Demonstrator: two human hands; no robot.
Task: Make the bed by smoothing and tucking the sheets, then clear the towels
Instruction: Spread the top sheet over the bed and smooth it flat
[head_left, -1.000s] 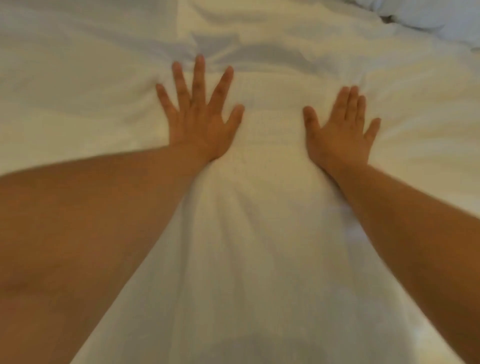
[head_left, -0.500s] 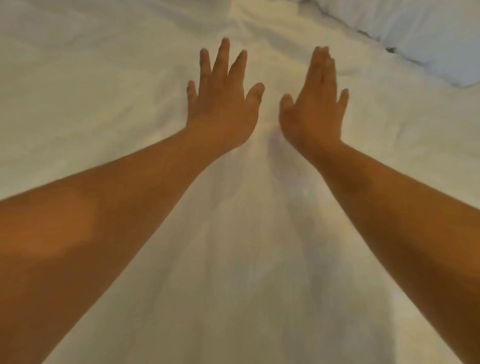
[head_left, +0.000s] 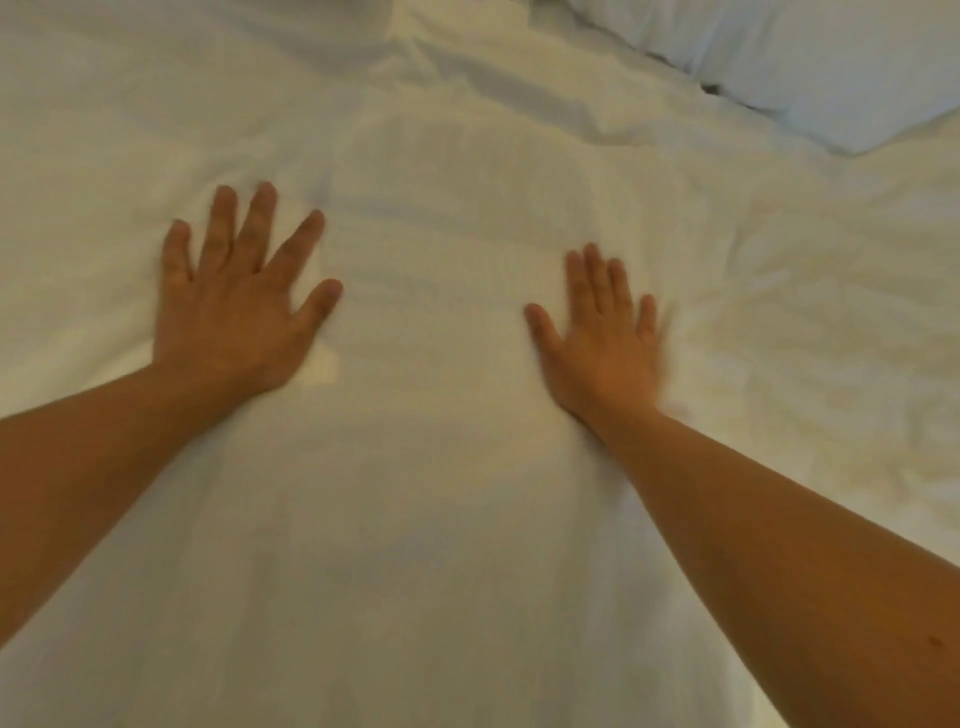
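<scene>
Both hands lay flat on the white sheet (head_left: 441, 519), palms down, well apart w/ a smooth stretch of fabric between them. The left hand (head_left: 234, 317) had its fingers (head_left: 260, 223) spread wide and straight, thumb angled out toward the middle — holding nothing, just pressing on the cloth. The right hand (head_left: 602, 353) was likewise flat and holding nothing, but w/ its fingers (head_left: 597, 280) close together, thumb out to the side; its outer edge was blurred. Both forearms reached in from the bottom corners, bare.

The sheet covered nearly the whole view. It looked fairly smooth in the center and toward the near edge, faint folds running across just beyond the fingertips. To the right of the right hand it was rumpled, w/ many small creases. More folds bunched at the far side, approx. top center. A white pillow (head_left: 831, 67) sat at the top right corner, resting on the bed — a small dark gap showed at its lower edge. No towels could be made out here.
</scene>
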